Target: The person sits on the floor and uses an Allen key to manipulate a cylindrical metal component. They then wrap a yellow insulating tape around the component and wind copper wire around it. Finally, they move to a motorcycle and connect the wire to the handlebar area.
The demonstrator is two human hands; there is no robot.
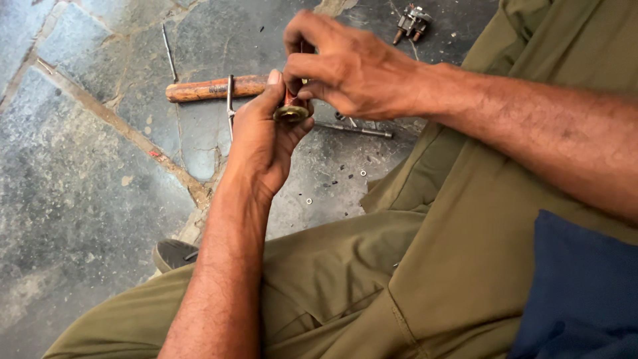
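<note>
We sit on a grey stone floor [86, 186], and our left hand [262, 136] and right hand [345, 66] both pinch a small round brass part [291, 113] just above the wooden-handled tool [212, 88]. If our grip slips, the part could drop and roll among the tiny washers [309, 200] below that tool.

Soft, even daylight fills the view, moderately bright, with no hard glare. Shadows are faint and diffuse; a dim patch lies under the left hand [262, 136] toward 6 o'clock on the stone floor [86, 173]. The right hand [345, 66] is slightly motion-blurred. Focus is fair at centre; the trousers [412, 279] at 5 o'clock look softer.
</note>
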